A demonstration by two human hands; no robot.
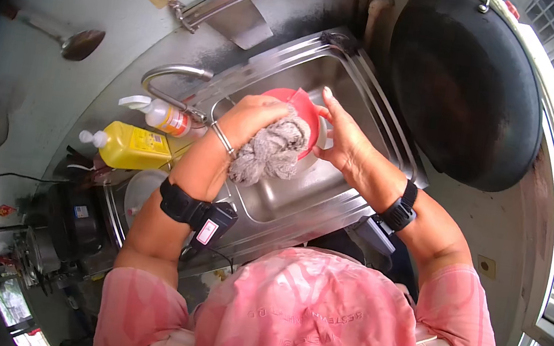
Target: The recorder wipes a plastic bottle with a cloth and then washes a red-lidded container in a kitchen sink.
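Observation:
A grey knitted cloth (276,146) hangs bunched from my left hand (258,118), which presses it against a round red plastic vessel (311,117). Over the stainless steel sink basin (273,199), the vessel is held up, with a small pointed tab on its upper rim. My right hand (346,143) has its thumb and some fingertips at the vessel's right edge, while another finger points up. A pale, translucent rim (322,133) shows between that hand and the red plastic; what it belongs to is unclear. The left fingertips are hidden behind the cloth.
A curved faucet (177,71) stands left of the basin, beside a pump bottle (166,117) and a yellow detergent bottle (133,146). A large black wok (466,88) hangs at the right. A cleaver (239,18) hangs on the wall rail above, a ladle (83,44) farther left.

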